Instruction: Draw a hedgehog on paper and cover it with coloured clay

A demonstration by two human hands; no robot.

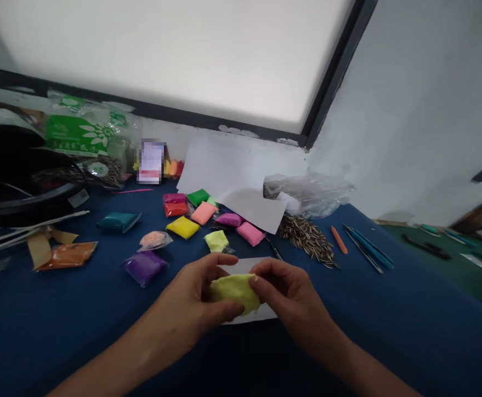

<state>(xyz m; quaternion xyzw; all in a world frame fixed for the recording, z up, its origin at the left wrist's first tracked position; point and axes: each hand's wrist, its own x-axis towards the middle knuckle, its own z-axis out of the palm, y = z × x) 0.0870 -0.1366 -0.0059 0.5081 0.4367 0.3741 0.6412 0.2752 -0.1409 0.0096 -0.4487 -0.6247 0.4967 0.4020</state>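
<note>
A flattened piece of yellow-green modelling clay (236,289) is held up between my two hands. My left hand (203,298) grips its left side, thumb in front and fingers behind. At the upper right edge, my right hand (284,284) pinches the clay between thumb and fingers. Beneath the hands lies a white sheet of paper (265,313), partly covered by them. Just beyond is an opened packet of similar yellow-green clay (216,241). A purple clay packet (145,267) lies to the left of my left hand.
Several coloured clay packets, among them a yellow one (183,227), are spread across the blue table (79,325). Sunflower seeds (309,240) form a pile at right, beside an orange stick (339,240) and blue tweezers-like tools (371,248). A phone (151,161) leans at the back.
</note>
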